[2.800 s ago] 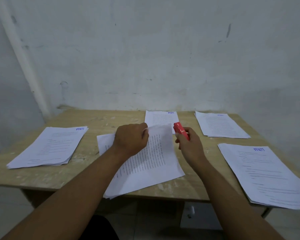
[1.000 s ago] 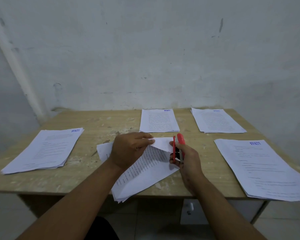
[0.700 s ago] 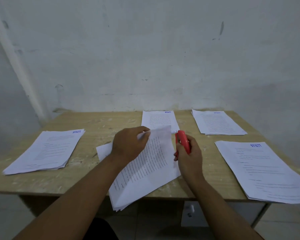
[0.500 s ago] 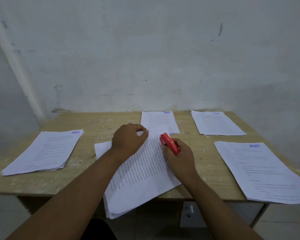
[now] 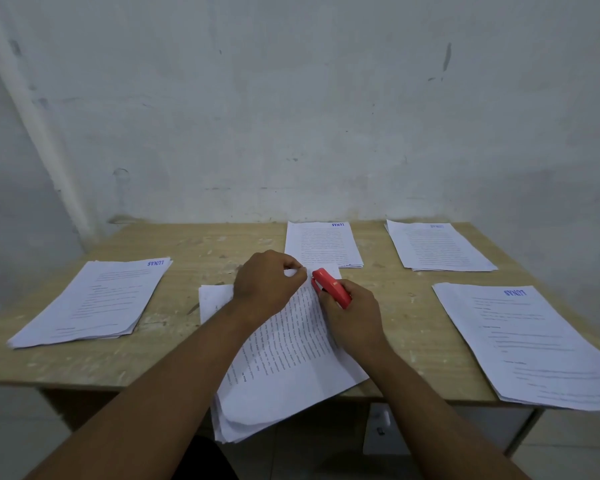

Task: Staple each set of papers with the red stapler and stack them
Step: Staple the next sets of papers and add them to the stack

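Papers in the middle set lie at the near edge of the desk, overhanging it toward the person. In the head view, the left hand pinches the top far corner of this set between fingertips, while the right hand is wrapped around the red stapler, whose nose points at that pinched corner, just beside the left fingertips. Whether the stapler mouth is already over the sheets, I cannot tell.

Four more sets lie apart on the desk: one at the left, one at the far centre, one at the far right and one at the near right. No staples can be made out on any of them, and they are spread out rather than stacked. So, as I judge it, the job is in an early or middle stage: this set is at the stapling step, and the stacking is not yet done
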